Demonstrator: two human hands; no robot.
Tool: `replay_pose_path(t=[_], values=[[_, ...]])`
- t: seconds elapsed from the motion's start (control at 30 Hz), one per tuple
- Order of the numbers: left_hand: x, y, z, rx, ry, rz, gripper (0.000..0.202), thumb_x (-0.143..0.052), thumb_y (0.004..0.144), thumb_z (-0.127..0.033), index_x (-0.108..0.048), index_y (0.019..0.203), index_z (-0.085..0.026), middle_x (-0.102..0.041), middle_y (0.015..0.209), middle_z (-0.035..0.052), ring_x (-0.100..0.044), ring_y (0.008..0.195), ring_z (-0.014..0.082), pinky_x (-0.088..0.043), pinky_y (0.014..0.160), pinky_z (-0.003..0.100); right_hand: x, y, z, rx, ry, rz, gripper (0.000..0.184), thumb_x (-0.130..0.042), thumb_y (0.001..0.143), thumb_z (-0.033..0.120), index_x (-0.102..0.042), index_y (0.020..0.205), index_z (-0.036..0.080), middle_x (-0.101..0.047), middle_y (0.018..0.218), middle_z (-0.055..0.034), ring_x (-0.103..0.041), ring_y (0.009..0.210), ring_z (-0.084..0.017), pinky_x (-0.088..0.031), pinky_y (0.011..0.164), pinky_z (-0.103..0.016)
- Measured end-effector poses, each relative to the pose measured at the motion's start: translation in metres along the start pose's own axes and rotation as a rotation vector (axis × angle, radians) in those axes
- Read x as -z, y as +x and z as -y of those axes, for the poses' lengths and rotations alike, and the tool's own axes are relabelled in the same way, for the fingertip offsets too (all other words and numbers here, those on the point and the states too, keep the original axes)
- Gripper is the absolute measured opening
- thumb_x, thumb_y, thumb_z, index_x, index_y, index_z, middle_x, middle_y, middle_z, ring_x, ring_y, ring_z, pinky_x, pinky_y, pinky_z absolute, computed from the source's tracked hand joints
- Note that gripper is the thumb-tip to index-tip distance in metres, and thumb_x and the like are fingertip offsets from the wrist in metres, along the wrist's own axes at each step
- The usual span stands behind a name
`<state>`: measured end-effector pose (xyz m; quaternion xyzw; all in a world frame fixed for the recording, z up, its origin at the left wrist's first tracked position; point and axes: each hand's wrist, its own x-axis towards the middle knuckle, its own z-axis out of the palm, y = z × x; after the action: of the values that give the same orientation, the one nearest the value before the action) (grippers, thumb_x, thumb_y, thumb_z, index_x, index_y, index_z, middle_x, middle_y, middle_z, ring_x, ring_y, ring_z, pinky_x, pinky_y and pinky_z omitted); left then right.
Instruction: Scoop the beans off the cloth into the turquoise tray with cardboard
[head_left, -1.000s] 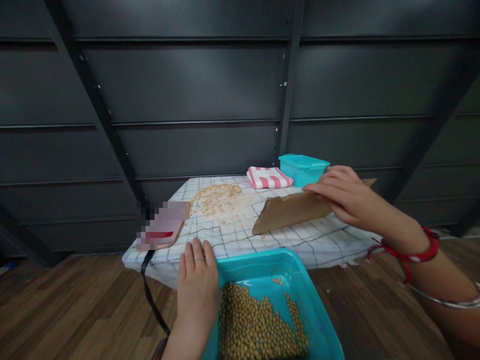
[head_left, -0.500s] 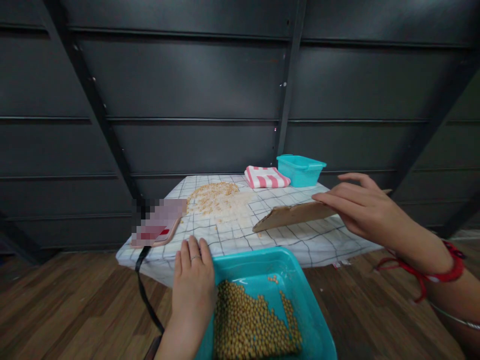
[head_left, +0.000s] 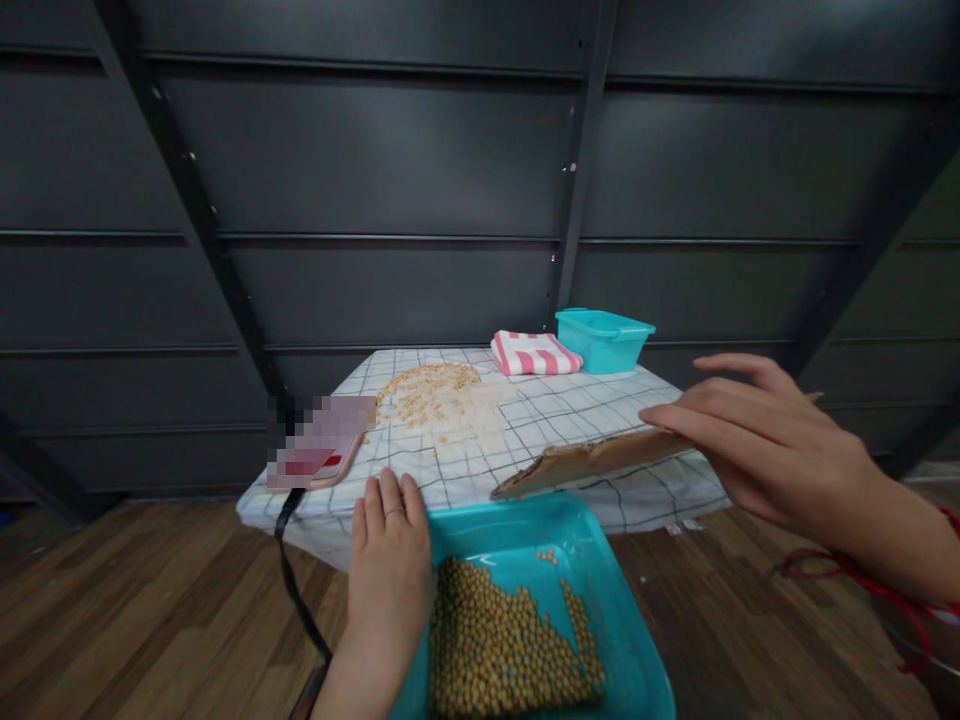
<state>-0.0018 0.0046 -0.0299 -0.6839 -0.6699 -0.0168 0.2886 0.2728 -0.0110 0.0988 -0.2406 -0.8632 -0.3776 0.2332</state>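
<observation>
The cloth-covered table [head_left: 570, 400] stands on a wooden floor [head_left: 187, 600] before a dark wall [head_left: 390, 150]. Grains [head_left: 435, 395] lie left of centre; a towel [head_left: 534, 353] and small bin [head_left: 604, 348] occupy the rear, a phone [head_left: 341, 455] the left edge. The right hand [head_left: 776, 435] is clamped on cardboard [head_left: 592, 460], which hides part of the tabletop. The left hand [head_left: 390, 570] lies on the left rim of a tub [head_left: 626, 600] of beans [head_left: 502, 640]; its grip cannot be determined

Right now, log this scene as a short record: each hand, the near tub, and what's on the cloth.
Left hand: resting on the near tub's left rim
Right hand: holding tilted cardboard by its upper edge
Near tub: beans, mostly toward the near end
Cloth: scattered grains, phone, folded towel, far tub
</observation>
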Motion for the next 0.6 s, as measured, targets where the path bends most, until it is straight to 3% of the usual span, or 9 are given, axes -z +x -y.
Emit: replay_pose_path(t=[0.33, 0.6], values=[[0.004, 0.002, 0.002, -0.001, -0.043, 0.045, 0.058, -0.043, 0.063, -0.004, -0.046, 0.121, 0.001, -0.046, 0.129, 0.0245, -0.042, 0.119, 0.0345, -0.040, 0.095, 0.042, 0.006, 0.007, 0.002, -0.002, -0.115, -0.073, 0.038, -0.044, 0.074, -0.004, -0.047, 0.108, 0.013, -0.061, 0.082, -0.0072, -0.052, 0.073, -0.015, -0.040, 0.084, -0.042], [0.003, 0.000, 0.006, 0.018, -0.033, 0.002, 0.055, -0.041, 0.066, -0.004, -0.047, 0.121, -0.002, -0.048, 0.128, 0.0227, -0.044, 0.117, 0.0325, -0.041, 0.094, 0.042, -0.042, 0.034, -0.006, 0.008, -0.250, -0.127, 0.035, -0.038, 0.072, -0.003, -0.051, 0.099, 0.016, -0.062, 0.074, -0.0019, -0.052, 0.070, -0.014, -0.037, 0.082, -0.037]])
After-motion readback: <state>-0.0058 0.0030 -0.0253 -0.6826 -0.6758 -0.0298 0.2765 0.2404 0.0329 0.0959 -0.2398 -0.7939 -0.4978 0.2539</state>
